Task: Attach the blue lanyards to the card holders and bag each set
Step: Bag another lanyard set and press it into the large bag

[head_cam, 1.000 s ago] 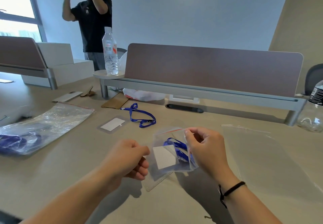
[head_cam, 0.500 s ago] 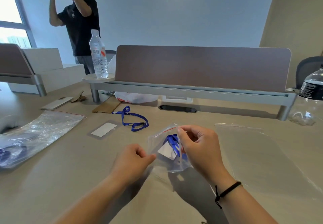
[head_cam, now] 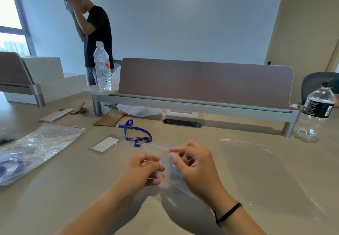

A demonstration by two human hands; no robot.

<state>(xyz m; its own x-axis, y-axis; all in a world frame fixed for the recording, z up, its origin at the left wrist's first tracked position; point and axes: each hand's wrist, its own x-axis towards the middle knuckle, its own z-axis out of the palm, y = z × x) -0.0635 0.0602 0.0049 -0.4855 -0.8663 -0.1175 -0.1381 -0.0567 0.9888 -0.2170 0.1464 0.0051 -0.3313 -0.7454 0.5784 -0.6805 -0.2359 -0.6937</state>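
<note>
Lanyards and card holders are going into zip bags, and the set in hand sits inside the small clear bag (head_cam: 166, 163) held just above the table (head_cam: 183, 216) at the frame's lower centre. Left hand (head_cam: 141, 172) pinches the bag's left edge between thumb and curled fingers; right hand (head_cam: 192, 165) pinches the red zip strip at its top right. Both are closed on the bag, close together with the plastic stretched between them. Its contents are blurred (I cannot tell how the lanyard lies inside).

From the hands, at about 11 o'clock, a loose blue lanyard (head_cam: 135, 133) lies on the table, its long axis running from 10 to 4 o'clock, its clip end toward the hands. Just beside it at 9 o'clock is a flat card holder (head_cam: 105, 144), long axis toward 2 o'clock. Far out at 9 o'clock lies a large crinkled bag (head_cam: 40, 146) with blue showing inside; at 3 o'clock, a big flat clear bag (head_cam: 266, 170).

Risk, as I judge it: the zip may close only partway if the fingers slip off the thin strip, or a lanyard loop caught in the seal keeps it open, letting the set spill
</note>
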